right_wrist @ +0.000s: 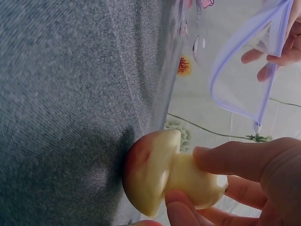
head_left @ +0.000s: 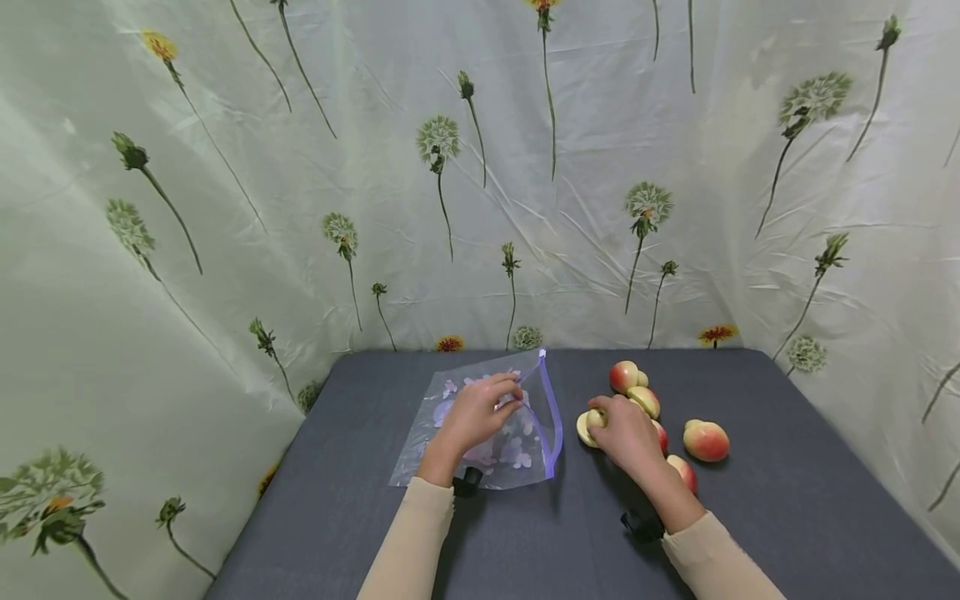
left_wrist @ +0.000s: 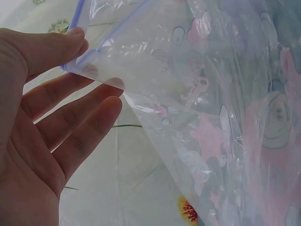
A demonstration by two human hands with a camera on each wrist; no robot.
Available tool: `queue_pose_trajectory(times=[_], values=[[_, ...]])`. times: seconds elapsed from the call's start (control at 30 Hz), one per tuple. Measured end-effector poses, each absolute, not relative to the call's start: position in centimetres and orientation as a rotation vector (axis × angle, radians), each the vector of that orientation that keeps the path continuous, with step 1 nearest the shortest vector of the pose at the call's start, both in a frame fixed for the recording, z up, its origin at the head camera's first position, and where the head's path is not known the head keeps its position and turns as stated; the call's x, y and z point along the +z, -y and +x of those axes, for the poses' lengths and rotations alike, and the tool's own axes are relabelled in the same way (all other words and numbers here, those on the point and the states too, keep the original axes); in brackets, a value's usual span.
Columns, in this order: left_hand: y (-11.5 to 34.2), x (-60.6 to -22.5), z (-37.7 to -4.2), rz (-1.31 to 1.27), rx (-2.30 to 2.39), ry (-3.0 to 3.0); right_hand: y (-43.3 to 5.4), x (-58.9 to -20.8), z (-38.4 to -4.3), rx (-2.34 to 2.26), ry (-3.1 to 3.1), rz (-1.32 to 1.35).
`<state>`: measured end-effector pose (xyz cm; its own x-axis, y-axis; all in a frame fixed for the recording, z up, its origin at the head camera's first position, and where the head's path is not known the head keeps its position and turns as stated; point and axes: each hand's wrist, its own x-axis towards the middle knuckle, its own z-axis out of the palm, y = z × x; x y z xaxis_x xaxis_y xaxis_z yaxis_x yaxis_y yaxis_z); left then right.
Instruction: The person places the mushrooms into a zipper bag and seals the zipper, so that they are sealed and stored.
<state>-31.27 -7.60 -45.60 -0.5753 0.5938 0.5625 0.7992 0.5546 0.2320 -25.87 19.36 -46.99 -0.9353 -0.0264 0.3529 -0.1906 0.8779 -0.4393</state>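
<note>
My left hand (head_left: 478, 414) pinches the purple-edged mouth of a clear zip bag (head_left: 427, 442) between thumb and fingers, holding that edge raised. Pink and white cartoon prints cover the bag (left_wrist: 207, 136) in the left wrist view. The mouth gapes toward the right. Thumb and fingers of my right hand (head_left: 626, 433) grip the pale, peeled stalk of an apple cut like a mushroom (right_wrist: 150, 169). Its rounded red-skinned cap faces the dark tabletop, close over it.
Several similar cut apples lie around and beyond my right hand, among them one at the back (head_left: 624, 377) and a separate one to the right (head_left: 707, 441). A dark grey cloth covers the table (head_left: 540, 550). Behind it hangs a pale flower-printed curtain (head_left: 375, 167).
</note>
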Motion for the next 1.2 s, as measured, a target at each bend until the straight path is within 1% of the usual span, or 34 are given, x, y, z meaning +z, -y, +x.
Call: queue_pose_trajectory(times=[0.33, 0.63, 0.8, 1.2], values=[[7.6, -45.4, -31.3, -1.126, -0.672, 2.322, -19.8, -46.4, -26.0, 0.703, 2.687, 0.191], [7.8, -45.2, -31.3, -1.111, -0.712, 2.322, -19.9, -45.6, -25.7, 0.721, 2.755, 0.089], [7.9, -45.2, -31.3, -1.115, -0.736, 2.317, -20.0, -45.2, -25.4, 0.733, 2.750, 0.077], [7.9, -45.2, -31.2, -1.113, -0.715, 2.303, -20.6, -44.6, -25.2, 0.744, 2.690, 0.106]])
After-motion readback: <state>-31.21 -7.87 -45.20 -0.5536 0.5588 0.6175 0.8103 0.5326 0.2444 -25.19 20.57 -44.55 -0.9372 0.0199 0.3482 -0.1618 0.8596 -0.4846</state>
